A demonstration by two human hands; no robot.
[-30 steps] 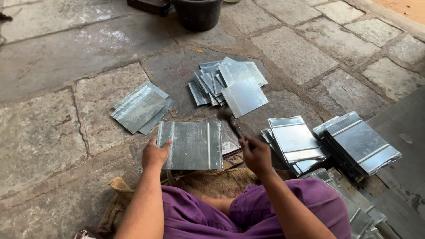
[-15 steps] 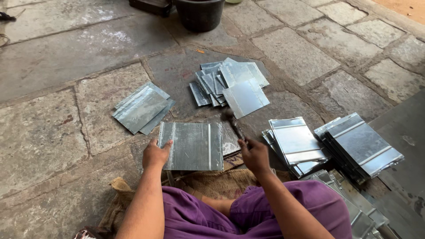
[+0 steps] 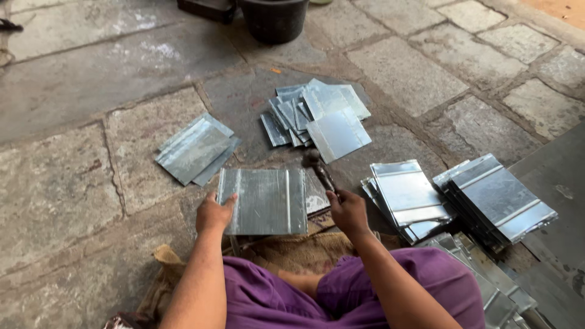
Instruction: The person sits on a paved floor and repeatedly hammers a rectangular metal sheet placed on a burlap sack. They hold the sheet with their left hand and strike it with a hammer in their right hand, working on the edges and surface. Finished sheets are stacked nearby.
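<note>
Left hand (image 3: 213,214) gripping the near left corner of a flat grey sheet-metal panel (image 3: 264,201); right hand (image 3: 347,211) clenched on a dark-headed hammer with a wooden handle (image 3: 319,170).

Panel lying flat on the stone floor (image 3: 73,183), just beyond a brown burlap sack (image 3: 304,250) and purple-clothed knees. Hammer head raised just past the panel's far right corner. Small pile of grey metal sheets (image 3: 194,148) to the far left, a scattered heap of metal sheets (image 3: 320,113) farther off, ribbed metal panel stacks (image 3: 463,198) to the right, black bucket (image 3: 274,18) at the far edge.

Soft, even daylight, sharp focus, mild glare on the metal sheets (image 3: 337,132).
</note>
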